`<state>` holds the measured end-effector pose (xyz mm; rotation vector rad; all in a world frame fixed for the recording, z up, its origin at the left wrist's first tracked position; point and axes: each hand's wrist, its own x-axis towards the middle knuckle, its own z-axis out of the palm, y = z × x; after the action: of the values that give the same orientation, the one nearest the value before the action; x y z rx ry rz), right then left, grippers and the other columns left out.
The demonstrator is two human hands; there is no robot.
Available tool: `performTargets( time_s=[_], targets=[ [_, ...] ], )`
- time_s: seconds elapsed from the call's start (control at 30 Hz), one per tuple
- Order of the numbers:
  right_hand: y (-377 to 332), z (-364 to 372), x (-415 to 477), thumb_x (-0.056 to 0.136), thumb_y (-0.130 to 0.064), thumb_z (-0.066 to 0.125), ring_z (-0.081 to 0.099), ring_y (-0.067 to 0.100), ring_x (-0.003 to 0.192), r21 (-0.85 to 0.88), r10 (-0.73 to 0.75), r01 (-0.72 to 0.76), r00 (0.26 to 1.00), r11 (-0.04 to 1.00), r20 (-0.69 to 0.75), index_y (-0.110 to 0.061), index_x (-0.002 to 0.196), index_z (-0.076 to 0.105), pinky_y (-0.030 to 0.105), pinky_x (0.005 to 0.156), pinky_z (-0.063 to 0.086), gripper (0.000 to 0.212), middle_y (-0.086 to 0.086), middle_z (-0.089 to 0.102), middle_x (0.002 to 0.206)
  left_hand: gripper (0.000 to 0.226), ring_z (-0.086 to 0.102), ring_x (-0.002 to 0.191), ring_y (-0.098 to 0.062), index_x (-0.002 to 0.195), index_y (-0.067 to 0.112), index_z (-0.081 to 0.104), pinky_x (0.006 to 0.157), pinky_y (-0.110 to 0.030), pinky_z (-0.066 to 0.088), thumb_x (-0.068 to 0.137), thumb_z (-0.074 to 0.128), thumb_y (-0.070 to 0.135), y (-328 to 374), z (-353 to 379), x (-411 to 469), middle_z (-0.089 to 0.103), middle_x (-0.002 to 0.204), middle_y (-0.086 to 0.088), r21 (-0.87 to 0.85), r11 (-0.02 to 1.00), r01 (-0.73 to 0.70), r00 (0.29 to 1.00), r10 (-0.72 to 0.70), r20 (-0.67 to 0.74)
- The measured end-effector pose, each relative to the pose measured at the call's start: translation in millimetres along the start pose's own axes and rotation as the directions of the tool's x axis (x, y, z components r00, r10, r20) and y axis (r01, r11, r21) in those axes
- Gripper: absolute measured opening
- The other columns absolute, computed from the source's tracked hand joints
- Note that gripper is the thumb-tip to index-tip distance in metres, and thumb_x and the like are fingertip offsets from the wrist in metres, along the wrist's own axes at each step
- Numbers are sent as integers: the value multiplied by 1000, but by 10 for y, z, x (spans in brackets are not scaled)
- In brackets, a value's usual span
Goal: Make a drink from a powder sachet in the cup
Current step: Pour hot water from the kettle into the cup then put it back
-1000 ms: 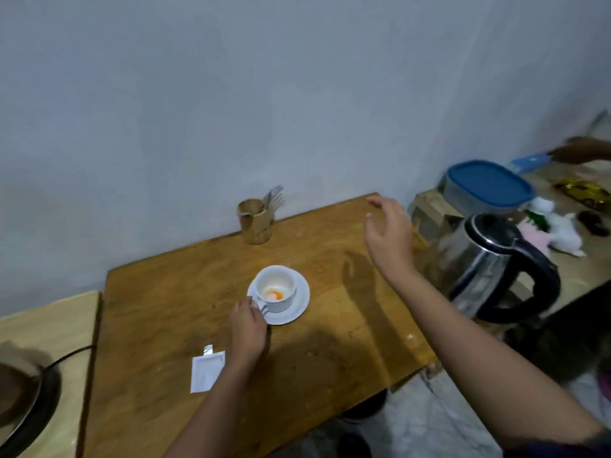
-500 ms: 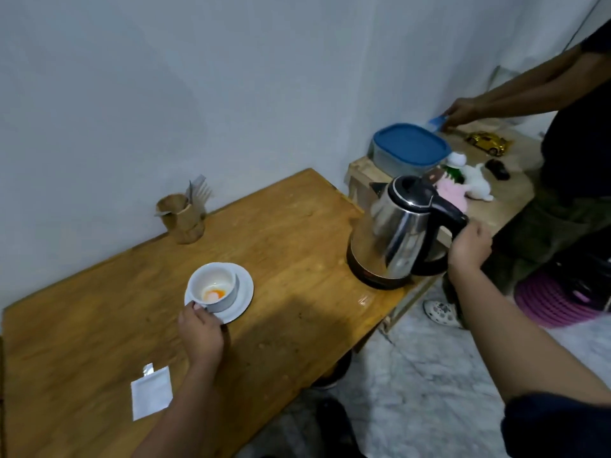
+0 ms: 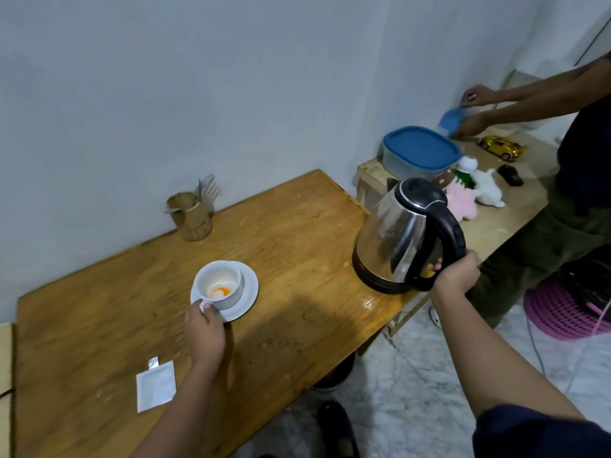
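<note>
A white cup with orange and white powder in its bottom stands on a white saucer on the wooden table. My left hand grips the cup's handle at the near side. A steel kettle with a black lid and handle is at the table's right end, tilted slightly; my right hand is closed around the lower part of its handle. A torn white sachet lies flat near the table's front left.
A wooden holder with forks stands by the wall. On a side table to the right sit a blue-lidded container, soft toys and a gold toy car. Another person stands there. A pink basket is on the floor.
My right hand swung from above the table to the kettle and took its handle. The kettle now stands further over the table. My left hand stayed at the cup.
</note>
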<state>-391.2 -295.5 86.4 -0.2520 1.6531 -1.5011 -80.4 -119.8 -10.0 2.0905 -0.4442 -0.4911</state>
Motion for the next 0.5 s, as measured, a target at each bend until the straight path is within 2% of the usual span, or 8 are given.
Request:
performTargets(
  time_s=[0.1, 0.23, 0.37, 0.47, 0.5],
  targets=[
    [-65, 88, -58, 84, -23, 42, 39, 13, 45, 11, -17, 18, 999, 1000, -49, -16, 60, 49, 25, 45, 31, 25, 1, 47, 57, 34, 52, 115, -34, 123, 4, 51, 96, -43, 42, 99, 35, 22, 7, -33, 4, 54, 127, -20, 3, 1000, 6, 1000, -6, 25],
    [-174, 159, -102, 78, -33, 45, 47, 16, 59, 7, -59, 60, 991, 998, -121, -19, 62, 52, 29, 55, 37, 23, 1, 55, 70, 34, 52, 115, -34, 124, 4, 51, 97, -44, 43, 98, 36, 20, 11, -48, 27, 54, 128, -20, 1, 1000, 9, 999, -9, 46],
    [-377, 269, -188, 81, -37, 44, 50, 16, 59, -12, -103, 102, 993, 995, -52, -21, 62, 53, 30, 56, 38, 26, -2, 56, 68, 34, 53, 114, -34, 124, 4, 51, 96, -45, 44, 98, 37, 21, 23, -62, 36, 55, 127, -20, 17, 1000, 22, 998, -23, 60],
    [-555, 474, -237, 77, -39, 46, 61, 26, 78, -51, -192, 192, 981, 980, 10, -16, 75, 60, 36, 67, 45, 27, 9, 69, 90, 34, 53, 116, -34, 126, 5, 50, 98, -46, 43, 98, 37, 20, 77, -90, 23, 55, 129, -19, 16, 999, 44, 995, -45, 90],
    [-599, 562, -255, 76, -39, 45, 62, 29, 84, -77, -224, 227, 974, 971, 37, -17, 74, 59, 39, 72, 48, 26, 11, 69, 94, 34, 52, 117, -34, 126, 4, 49, 99, -45, 43, 98, 37, 19, 101, -101, 23, 54, 129, -19, 19, 998, 53, 994, -55, 96]
  ],
)
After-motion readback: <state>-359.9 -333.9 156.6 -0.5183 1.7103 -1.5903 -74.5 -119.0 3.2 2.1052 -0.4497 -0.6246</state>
